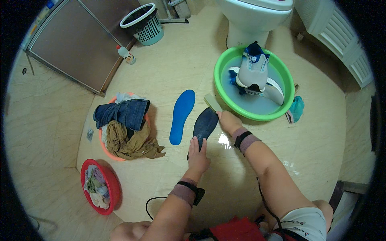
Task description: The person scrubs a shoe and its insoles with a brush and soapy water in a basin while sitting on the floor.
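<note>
L hand (199, 158) opened, laid on nr end of dark insole (204, 123) on floor (161, 76), brush (212, 103) gripped w/ closed R hand (230, 122) at insole's far end, blue insole (183, 115) placed L of dark insole, green basin (218, 78) R of dark insole

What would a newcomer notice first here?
Probably the bright green round basin before the white toilet, holding white-and-blue shoes and cloudy water. Next, the flat blue insole on the beige floor; right of it, the person's left hand rests on a dark insole while the right hand holds a pale oblong brush at its far end.
</note>
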Demonstrator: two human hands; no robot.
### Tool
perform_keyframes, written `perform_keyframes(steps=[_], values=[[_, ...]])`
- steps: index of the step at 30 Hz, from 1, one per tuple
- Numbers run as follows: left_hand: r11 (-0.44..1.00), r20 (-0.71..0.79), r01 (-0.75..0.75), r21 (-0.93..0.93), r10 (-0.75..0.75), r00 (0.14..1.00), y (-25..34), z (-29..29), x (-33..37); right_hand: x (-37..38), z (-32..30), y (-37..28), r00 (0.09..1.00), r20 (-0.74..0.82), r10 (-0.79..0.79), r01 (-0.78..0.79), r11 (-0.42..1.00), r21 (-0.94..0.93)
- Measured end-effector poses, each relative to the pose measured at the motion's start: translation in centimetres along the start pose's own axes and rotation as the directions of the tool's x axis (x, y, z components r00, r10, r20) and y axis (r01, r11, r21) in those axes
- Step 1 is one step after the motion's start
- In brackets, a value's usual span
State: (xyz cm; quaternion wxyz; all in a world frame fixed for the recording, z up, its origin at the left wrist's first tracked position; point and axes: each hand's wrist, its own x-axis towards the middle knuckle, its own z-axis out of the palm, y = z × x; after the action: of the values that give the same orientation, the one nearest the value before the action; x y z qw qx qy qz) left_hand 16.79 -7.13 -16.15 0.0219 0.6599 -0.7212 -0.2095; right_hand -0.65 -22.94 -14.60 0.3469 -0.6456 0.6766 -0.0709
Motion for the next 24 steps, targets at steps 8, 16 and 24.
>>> perform_keyframes(steps=[8,16,24], values=[[0.999,-0.104,-0.043,0.028,0.045,0.994,-1.0,1.5,0.1,-4.0,3.9,-1.0,0.908,0.191,-0.373,0.413,0.872,-0.263],[0.998,-0.129,-0.054,-0.022,0.051,0.990,-1.0,1.0,0.3,-4.2,4.6,-0.7,0.928,0.132,-0.348,0.371,0.891,-0.260],[0.999,-0.072,-0.043,0.009,0.044,0.996,-0.5,0.9,0.2,0.1,-0.3,-0.3,0.999,-0.033,-0.039,0.042,0.996,0.073]])
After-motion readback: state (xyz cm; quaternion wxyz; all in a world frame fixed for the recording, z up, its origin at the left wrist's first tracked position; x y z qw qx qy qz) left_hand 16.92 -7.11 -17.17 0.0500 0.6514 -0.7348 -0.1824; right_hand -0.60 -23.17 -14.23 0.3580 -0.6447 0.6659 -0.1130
